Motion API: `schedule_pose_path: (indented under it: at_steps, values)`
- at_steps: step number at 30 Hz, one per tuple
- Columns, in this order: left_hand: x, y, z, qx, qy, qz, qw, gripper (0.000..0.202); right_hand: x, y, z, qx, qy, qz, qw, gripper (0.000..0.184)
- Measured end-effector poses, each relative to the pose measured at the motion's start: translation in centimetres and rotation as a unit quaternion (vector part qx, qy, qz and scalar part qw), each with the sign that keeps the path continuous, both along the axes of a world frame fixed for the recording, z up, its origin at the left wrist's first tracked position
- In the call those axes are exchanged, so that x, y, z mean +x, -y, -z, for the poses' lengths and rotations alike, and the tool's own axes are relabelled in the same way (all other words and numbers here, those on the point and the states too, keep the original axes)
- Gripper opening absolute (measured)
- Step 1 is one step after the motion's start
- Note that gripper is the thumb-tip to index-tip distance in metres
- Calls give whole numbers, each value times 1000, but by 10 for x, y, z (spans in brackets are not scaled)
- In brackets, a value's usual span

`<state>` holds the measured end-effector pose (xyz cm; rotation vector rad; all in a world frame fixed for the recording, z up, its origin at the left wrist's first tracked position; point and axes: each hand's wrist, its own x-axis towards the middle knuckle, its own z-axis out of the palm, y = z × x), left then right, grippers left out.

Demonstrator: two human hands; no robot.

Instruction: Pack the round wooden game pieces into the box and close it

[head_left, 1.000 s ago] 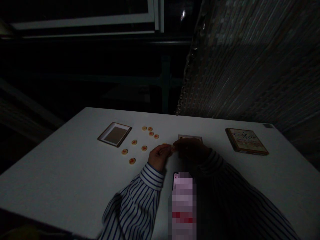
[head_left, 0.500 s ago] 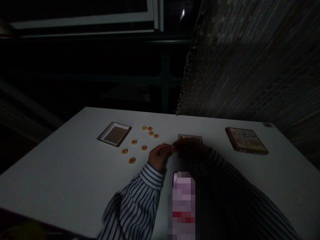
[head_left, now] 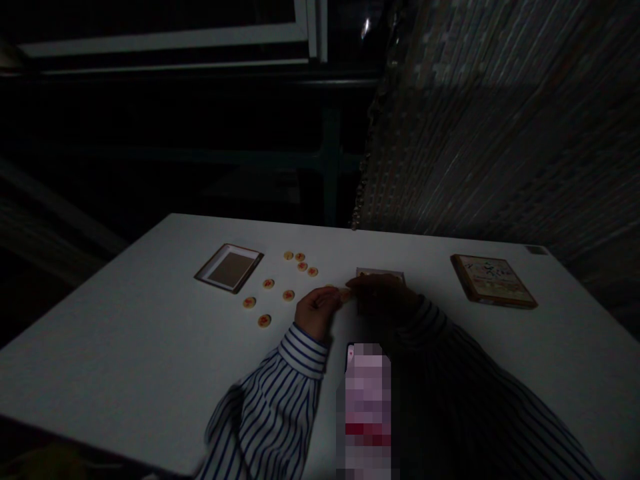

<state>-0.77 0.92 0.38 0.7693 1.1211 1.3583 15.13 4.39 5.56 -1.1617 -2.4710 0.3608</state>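
My left hand rests on the white table with its fingers curled, pinching a small round game piece at the fingertips. My right hand lies in deep shadow just to the right, and its fingertips meet the same piece. Whether it grips the piece is unclear. Several round tan pieces with red marks lie scattered to the left of my hands. Behind my right hand sits a small flat box, partly hidden.
An open shallow box tray lies at the back left. A closed printed game box sits at the back right. A phone lies between my striped sleeves. A beaded curtain hangs behind the table.
Both hands have stayed together at the piece, shifting only slightly. The scattered pieces and boxes have not moved.
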Motion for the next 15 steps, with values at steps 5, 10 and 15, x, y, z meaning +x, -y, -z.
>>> schedule_pose_path:
  at_steps: [5,10,15]
  values:
    - [0,-1,2,-5,32,-7,999,32,-1,0,1,-22,10,15,1000,23]
    - [1,-2,2,-22,50,-16,998,35,0,-1,5,-8,18,2,1000,23]
    - [2,-2,1,-29,51,-21,998,37,-2,1,4,6,35,16,999,22]
